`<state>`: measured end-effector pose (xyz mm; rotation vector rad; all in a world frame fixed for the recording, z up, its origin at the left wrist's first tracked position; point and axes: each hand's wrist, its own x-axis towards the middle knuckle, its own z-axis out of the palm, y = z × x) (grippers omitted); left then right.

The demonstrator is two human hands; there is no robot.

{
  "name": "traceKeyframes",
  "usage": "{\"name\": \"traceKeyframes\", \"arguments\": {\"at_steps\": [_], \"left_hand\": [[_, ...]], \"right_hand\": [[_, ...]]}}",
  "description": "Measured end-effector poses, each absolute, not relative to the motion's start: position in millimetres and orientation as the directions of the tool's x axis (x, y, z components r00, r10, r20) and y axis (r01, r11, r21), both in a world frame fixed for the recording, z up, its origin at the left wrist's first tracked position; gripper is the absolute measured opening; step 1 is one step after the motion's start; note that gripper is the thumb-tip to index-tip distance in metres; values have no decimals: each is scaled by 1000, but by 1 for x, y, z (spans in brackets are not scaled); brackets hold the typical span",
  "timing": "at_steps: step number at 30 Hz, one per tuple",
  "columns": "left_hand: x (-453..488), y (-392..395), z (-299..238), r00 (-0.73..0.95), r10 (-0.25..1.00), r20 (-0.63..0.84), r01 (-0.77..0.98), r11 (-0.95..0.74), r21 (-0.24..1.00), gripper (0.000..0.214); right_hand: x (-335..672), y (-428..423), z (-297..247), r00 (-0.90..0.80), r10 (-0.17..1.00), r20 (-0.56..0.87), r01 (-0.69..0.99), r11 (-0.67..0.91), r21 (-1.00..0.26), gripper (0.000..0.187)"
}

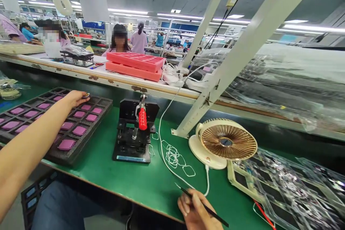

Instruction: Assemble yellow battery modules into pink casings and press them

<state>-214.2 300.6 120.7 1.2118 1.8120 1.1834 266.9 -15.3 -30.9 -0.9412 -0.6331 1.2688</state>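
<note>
My left hand point(76, 97) reaches out over the far right corner of a black foam tray point(81, 151) that holds several purple square parts point(66, 144). Its fingers pinch a small dark part point(86, 95) above one of the tray's pockets. My right hand point(196, 210) rests at the near edge of the green bench point(129, 183). It is closed around black tweezers point(205, 206), whose tip points up and to the left. Between my hands stands a black hand press point(133, 133) with a red-handled lever point(142, 118).
A small beige desk fan point(225, 143) faces up at the right, its white cable point(167, 122) looping across the mat beside thin white rings point(175, 158). Clear plastic trays point(283, 187) lie at far right. Pink foam trays point(134, 65) sit on the raised shelf. Other people work behind it.
</note>
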Motion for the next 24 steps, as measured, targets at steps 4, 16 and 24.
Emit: {"name": "traceKeyframes", "arguments": {"at_steps": [4, 16, 24], "left_hand": [[-214, 244, 131, -323, 946, -8, 51, 26, 998, 12], [-52, -20, 11, 182, 930, -319, -347, 364, 865, 61], [-28, -37, 7, 108, 942, -317, -290, 335, 897, 59]], "right_hand": [[252, -14, -27, 291, 957, 0, -474, 144, -869, 33], [155, -18, -14, 18, 873, 488, 40, 487, -872, 27], [138, -34, -24, -128, 786, 605, 154, 618, -771, 43]]}}
